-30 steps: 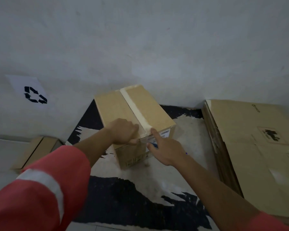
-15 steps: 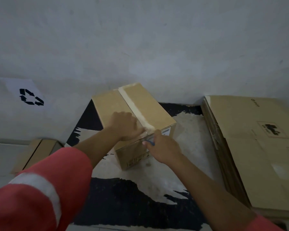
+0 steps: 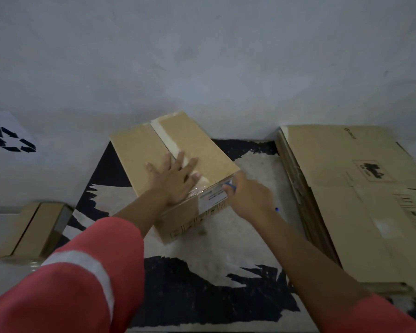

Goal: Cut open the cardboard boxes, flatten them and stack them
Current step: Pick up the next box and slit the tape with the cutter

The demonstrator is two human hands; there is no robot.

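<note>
A sealed cardboard box is sitting on a black-and-white patterned mat, close against the pale wall, with a strip of tape running along its top seam and a white label on its near end. The left hand is lying flat on the box top, its fingers spread across the tape. The right hand is curling shut around a blue cutter, whose tip is touching the box's near right top corner. Just right of the mat, a stack of flattened boxes is lying against the wall. To the left, well apart, a small closed box is resting below a recycling sign. Red sleeves are covering both upper arms.
</note>
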